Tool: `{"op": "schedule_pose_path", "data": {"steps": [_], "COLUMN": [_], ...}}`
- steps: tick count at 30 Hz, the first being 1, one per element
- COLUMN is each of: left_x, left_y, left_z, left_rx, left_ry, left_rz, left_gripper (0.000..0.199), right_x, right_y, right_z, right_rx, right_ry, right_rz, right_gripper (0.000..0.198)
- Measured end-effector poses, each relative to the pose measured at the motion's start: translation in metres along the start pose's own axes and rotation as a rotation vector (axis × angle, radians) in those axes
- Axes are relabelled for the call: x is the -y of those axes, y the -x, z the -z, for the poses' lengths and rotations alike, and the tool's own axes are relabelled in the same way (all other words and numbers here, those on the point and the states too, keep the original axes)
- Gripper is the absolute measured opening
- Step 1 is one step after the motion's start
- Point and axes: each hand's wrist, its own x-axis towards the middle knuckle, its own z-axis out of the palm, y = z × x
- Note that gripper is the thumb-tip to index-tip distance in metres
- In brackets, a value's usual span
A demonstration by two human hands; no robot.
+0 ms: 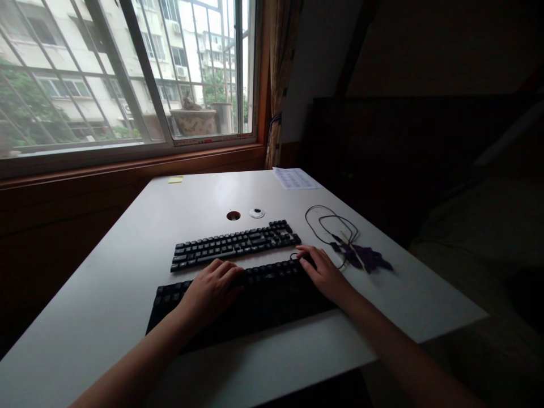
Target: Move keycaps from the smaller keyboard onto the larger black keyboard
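A long black keyboard [272, 309] lies near the front of the white table, its far row of keys showing and much of its near part too dark to make out. My left hand [215, 283] rests over its left half with bent, spread fingers; the fingertips are partly hidden. Over the far right end of the keyboard is my right hand [323, 273], its thumb and index finger apart around a dark area I cannot make out. Just beyond, rows of black keycaps [233, 246] are set out in a keyboard layout with some gaps.
Right of the keyboard lie a looped black cable [331, 218] and a purple cloth [374, 258] with a thin stick-like piece across it. Farther back are a round hole [233, 215], a white ring-shaped cover [256, 213], printed sheets [295, 178] and a yellow note [175, 179]. A barred window stands behind.
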Motion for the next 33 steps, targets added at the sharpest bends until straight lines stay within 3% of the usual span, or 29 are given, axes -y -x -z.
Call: {"op": "schedule_pose_path", "data": {"steps": [4,10,14,20,33], "left_x": [0.001,0.003,0.002,0.001,0.001], "left_y": [0.0,0.0,-0.001,-0.001,-0.001], "left_z": [-0.001,-0.005,-0.005,-0.005,-0.006], "left_rx": [-0.008,-0.018,-0.011,-0.013,-0.019], "left_ry": [0.001,0.002,-0.001,0.006,0.004], "left_rz": [-0.008,-0.007,-0.003,-0.001,-0.006], "left_gripper": [0.034,0.033,0.033,0.033,0.033], "right_x": [0.0,-0.001,-0.003,-0.012,-0.013], "right_y": [-0.006,-0.047,-0.088,-0.131,-0.143], "right_z": [0.007,0.012,0.0,-0.027,-0.041], "right_rx": [-0.095,-0.085,-0.001,0.069,0.177], "right_ry": [-0.016,0.035,0.165,0.238,0.293], "right_rz": [-0.041,0.092,0.162,0.14,0.113], "right_gripper": [0.027,0.027,0.031,0.028,0.032]}}
